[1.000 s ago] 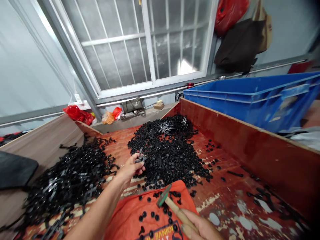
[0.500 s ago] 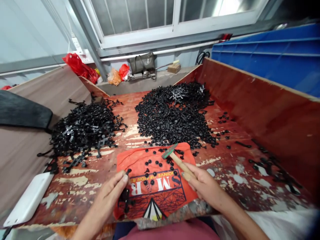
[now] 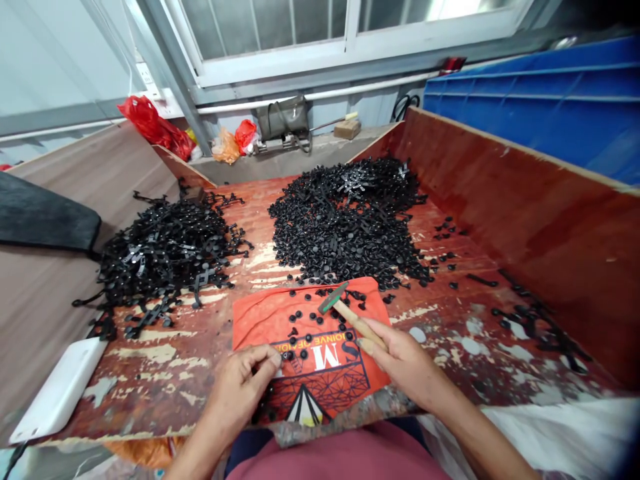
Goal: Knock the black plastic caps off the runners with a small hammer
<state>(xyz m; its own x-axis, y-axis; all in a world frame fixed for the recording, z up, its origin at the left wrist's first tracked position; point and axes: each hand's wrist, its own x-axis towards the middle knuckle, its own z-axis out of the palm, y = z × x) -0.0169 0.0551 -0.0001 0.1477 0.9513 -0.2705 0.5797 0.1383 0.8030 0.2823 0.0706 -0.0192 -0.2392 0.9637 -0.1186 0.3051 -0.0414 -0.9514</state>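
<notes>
My right hand (image 3: 400,363) grips the wooden handle of a small hammer (image 3: 347,312), whose green head hovers over an orange printed cloth (image 3: 310,347) near the table's front edge. My left hand (image 3: 245,387) rests on the cloth's left part, fingers pinched on a small black plastic piece (image 3: 286,357). Several loose black buttons lie scattered on the cloth between both hands.
A big heap of small black round parts (image 3: 345,230) lies beyond the cloth, and a heap of black cross-shaped strips (image 3: 160,257) at the left. A raised red board wall (image 3: 525,220) runs along the right, with blue crates (image 3: 540,100) behind. A white flat object (image 3: 57,390) lies front left.
My left hand came back from the middle heap to the cloth with a black piece. The view dropped towards the table's front edge. The hammer stayed over the cloth.
</notes>
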